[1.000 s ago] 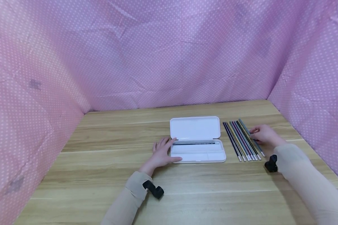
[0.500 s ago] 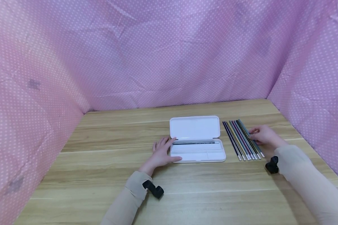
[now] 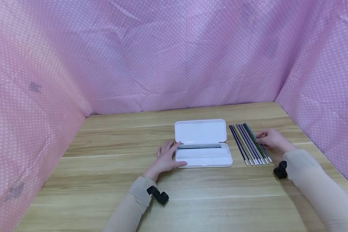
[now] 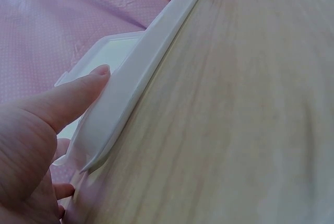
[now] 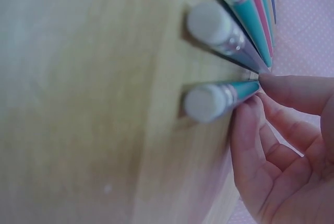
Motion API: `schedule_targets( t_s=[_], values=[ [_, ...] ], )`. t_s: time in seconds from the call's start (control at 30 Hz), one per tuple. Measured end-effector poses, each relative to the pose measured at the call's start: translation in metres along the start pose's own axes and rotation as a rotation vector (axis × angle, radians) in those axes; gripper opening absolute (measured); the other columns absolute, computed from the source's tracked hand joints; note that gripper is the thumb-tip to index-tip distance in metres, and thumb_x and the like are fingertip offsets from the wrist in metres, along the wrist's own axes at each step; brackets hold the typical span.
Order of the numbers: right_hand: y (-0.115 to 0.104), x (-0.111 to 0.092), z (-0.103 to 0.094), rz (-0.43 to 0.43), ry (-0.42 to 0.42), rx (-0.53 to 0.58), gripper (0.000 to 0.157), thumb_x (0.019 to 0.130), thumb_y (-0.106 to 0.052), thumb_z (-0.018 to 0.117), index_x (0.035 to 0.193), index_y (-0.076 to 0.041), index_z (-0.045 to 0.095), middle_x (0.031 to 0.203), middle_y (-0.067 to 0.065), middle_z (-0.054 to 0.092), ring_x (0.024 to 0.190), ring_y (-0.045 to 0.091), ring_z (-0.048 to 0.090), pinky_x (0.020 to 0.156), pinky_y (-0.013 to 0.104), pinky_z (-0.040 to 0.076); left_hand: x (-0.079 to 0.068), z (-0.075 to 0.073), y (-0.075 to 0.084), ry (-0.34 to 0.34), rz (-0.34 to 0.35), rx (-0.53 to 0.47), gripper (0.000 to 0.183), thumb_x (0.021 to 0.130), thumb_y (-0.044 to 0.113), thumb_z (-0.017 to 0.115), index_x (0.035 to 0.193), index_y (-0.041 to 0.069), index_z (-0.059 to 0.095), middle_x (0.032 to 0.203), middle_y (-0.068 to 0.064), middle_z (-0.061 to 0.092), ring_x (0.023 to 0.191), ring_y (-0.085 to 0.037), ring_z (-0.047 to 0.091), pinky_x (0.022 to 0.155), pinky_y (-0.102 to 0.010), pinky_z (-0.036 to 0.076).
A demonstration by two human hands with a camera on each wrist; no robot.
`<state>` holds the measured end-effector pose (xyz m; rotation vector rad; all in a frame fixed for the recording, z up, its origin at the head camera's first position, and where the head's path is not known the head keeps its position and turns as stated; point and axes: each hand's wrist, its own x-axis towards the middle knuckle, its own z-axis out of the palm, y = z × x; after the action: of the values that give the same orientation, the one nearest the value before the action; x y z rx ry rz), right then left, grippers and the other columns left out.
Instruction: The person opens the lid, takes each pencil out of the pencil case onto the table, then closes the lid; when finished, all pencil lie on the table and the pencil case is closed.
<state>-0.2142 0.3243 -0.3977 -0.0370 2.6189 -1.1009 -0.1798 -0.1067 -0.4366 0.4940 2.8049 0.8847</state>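
A white pencil case [image 3: 194, 162] lies with its lid [image 3: 200, 131] folded back, and one dark pencil [image 3: 201, 147] rests along its rear slot. My left hand [image 3: 164, 161] spans the case's left end, fingers spread and the thumb on the front rim; in the left wrist view that thumb [image 4: 81, 94] lies straight against the case. To the right of the case is a slanted row of pencils [image 3: 245, 145], white eraser ends toward me. My right hand [image 3: 272, 139] pinches the outermost one, a teal pencil [image 5: 237, 92], between thumb and fingertips; its far part is hidden in the right wrist view.
A wooden table [image 3: 110, 187] carries everything. Pink dotted cloth [image 3: 174, 64] hangs behind it and along both sides. A small black wrist camera [image 3: 159, 195] sits on the left sleeve, another black camera [image 3: 280, 170] on the right.
The outermost pencil has shifted slightly left, closer against the row, with the right hand on it. The left hand and the case have stayed in place.
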Motion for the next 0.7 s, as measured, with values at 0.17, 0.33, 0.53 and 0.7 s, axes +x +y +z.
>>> schedule_targets(
  t_s=[0.17,0.33,0.53,0.7],
  values=[
    [0.000,0.000,-0.002,0.014,-0.012,-0.011,0.040,0.090,-0.006,0.056,0.122,0.019,0.046,0.092,0.016,0.061,0.065,0.008,0.052,0.057,0.022,0.049,-0.001,-0.001,0.001,-0.003,-0.002,-0.004,0.085,0.077,0.045,0.075,0.148,0.024,0.033,0.155,-0.013,0.023,0.144,-0.036,0.011,0.112,-0.059,-0.006],
    [-0.001,0.000,-0.004,0.019,-0.010,-0.030,0.039,0.091,-0.007,0.055,0.121,0.017,0.047,0.105,0.029,0.059,0.076,0.013,0.059,0.064,0.026,0.054,-0.001,-0.001,0.002,-0.007,-0.002,-0.001,0.085,0.077,0.045,0.075,0.148,0.024,0.032,0.155,-0.013,0.023,0.144,-0.036,0.011,0.112,-0.059,-0.005],
    [-0.009,-0.002,-0.006,-0.006,-0.013,-0.058,0.041,0.090,-0.010,0.055,0.121,0.018,0.048,0.098,0.025,0.062,0.075,0.014,0.060,0.064,0.028,0.055,-0.001,-0.001,0.002,-0.002,0.000,0.004,0.085,0.077,0.046,0.075,0.148,0.024,0.032,0.155,-0.013,0.023,0.144,-0.036,0.011,0.112,-0.059,-0.005],
    [-0.019,-0.002,-0.003,-0.057,0.025,-0.101,0.041,0.090,-0.011,0.055,0.120,0.016,0.050,0.088,0.017,0.062,0.066,0.012,0.056,0.057,0.025,0.051,-0.001,-0.001,0.001,0.000,0.001,0.006,0.086,0.077,0.046,0.075,0.148,0.023,0.032,0.155,-0.014,0.023,0.144,-0.036,0.011,0.112,-0.059,-0.005]
  ],
)
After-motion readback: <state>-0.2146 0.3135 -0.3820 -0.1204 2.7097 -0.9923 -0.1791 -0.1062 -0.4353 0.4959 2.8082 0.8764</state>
